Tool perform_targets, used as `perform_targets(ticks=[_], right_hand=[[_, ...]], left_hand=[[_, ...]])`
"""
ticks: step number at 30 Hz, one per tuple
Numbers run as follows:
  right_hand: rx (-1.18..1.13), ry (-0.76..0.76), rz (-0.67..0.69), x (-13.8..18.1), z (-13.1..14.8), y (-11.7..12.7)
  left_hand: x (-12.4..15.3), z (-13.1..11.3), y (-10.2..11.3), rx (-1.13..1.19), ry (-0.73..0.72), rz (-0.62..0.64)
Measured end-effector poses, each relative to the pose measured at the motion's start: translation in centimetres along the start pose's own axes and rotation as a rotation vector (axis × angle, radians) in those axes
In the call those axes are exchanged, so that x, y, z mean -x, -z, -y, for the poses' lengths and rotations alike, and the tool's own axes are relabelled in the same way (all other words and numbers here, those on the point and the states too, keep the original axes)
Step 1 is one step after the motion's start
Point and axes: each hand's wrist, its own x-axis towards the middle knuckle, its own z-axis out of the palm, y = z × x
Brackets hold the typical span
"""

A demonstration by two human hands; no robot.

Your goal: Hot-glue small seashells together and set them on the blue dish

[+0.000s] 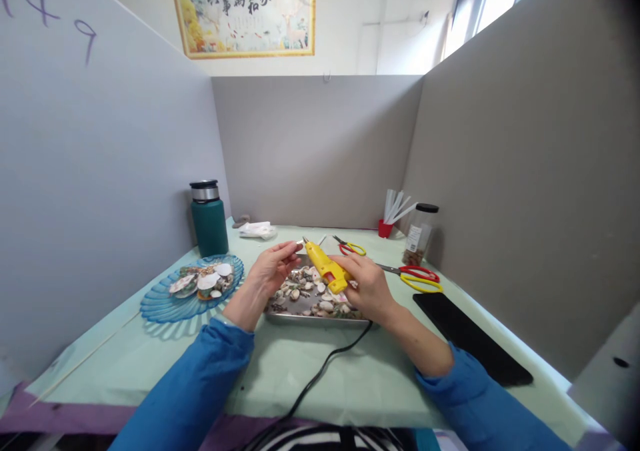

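My right hand [367, 281] is wrapped round a yellow hot glue gun [323, 262], whose nozzle points up and to the left. My left hand [275, 264] is closed in a pinch on a small white piece [300, 242] right at the nozzle tip; its kind is too small to make out. Beneath both hands lies a metal tray [315, 319] of shells and small stones, partly covered by the hands and the gun. To the left, a blue scalloped glass plate [155, 304] bears a cluster of shells [207, 280].
A green bottle [209, 221] stands behind the plate. On the right are red-and-yellow scissors [420, 278], a lidded jar [420, 234], a red cup of glue sticks [385, 228] and a black slab [470, 338]. A black cord [320, 371] runs to the front edge. Grey partitions enclose the table.
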Motion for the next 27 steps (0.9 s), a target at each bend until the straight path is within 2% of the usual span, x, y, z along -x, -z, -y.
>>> perform_targets(ticks=[8,27], right_hand=[[-0.083,0.032,0.040,0.02,0.11,0.21],[-0.115,-0.050,0.021,0.00,0.07,0.18]], left_hand=[[-0.32,0.26,0.40,0.060,-0.016,-0.022],[-0.39,0.23,0.63,-0.054,-0.043,-0.031]])
